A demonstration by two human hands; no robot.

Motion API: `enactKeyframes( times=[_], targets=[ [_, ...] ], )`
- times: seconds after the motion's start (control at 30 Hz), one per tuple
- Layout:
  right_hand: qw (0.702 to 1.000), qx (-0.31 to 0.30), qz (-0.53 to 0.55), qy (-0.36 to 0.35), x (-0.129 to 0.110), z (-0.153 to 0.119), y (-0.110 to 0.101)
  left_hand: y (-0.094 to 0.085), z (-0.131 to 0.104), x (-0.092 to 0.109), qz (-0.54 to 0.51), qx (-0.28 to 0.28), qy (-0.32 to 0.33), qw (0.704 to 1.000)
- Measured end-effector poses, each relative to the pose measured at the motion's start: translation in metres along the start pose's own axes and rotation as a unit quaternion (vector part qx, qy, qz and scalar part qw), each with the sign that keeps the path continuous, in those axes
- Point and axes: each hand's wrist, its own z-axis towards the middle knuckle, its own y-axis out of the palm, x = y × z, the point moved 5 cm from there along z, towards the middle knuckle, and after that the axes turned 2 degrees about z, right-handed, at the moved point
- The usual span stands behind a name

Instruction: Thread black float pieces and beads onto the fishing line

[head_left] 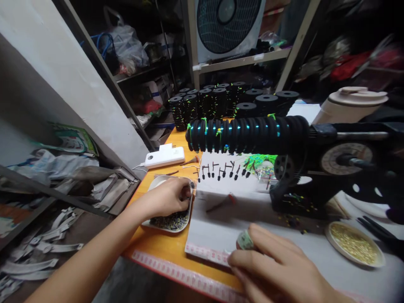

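Observation:
My left hand [172, 195] is over a white tray [186, 225] of small dark and yellowish pieces [170, 221]. Its fingers are curled together at the tray's right side, and whatever they pinch is hidden. Near the front edge, my right hand [277, 265] has bent fingers pressed together, with a greenish wrap [245, 240] around a fingertip. I cannot make out what it holds, if anything. Above and between the hands, a ribbed black roller [246, 135] lies level on a dark machine [344, 162], with bright green and yellow ties and blue glints along it.
Several black spools [217, 101] stand at the back. Small black-tipped pieces [219, 176] line the white board [214, 231]. A white power adapter [166, 156] sits at left, a dish of golden bits [355, 244] at right. A measuring tape [176, 273] runs along the front edge.

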Motion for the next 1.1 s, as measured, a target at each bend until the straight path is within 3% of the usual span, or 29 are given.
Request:
enactKeyframes(
  times=[0.2,0.33,0.4,0.47,0.53,0.6,0.7,0.9,1.1],
  targets=[
    [0.996,0.026,0.073,0.035,0.002,0.006,-0.004,0.003,-0.030,0.008,-0.148,0.116,-0.043,0.981],
    [0.992,0.055,0.096,0.061,0.001,0.008,-0.008,0.031,-0.062,0.035,-0.324,0.154,-0.027,0.933],
    [0.990,0.065,0.107,0.069,0.000,0.009,-0.011,0.055,-0.073,0.047,-0.578,0.130,-0.051,0.804],
    [0.989,0.066,0.113,0.073,-0.001,0.008,-0.013,0.076,-0.081,0.058,-0.707,0.118,-0.085,0.692],
    [0.988,0.067,0.117,0.074,-0.001,0.007,-0.015,0.089,-0.085,0.066,-0.760,0.125,-0.106,0.629],
    [0.987,0.078,0.118,0.071,-0.001,0.005,-0.018,0.096,-0.086,0.071,-0.780,0.136,-0.115,0.599],
    [0.988,0.074,0.121,0.068,-0.003,0.004,-0.018,0.101,-0.085,0.073,-0.788,0.147,-0.129,0.584],
    [0.986,0.068,0.135,0.066,-0.002,0.005,-0.015,0.106,-0.086,0.071,-0.773,0.170,-0.144,0.594],
    [0.988,0.040,0.132,0.075,0.000,0.004,-0.013,0.102,-0.089,0.073,-0.726,0.215,-0.149,0.636]
  ],
)
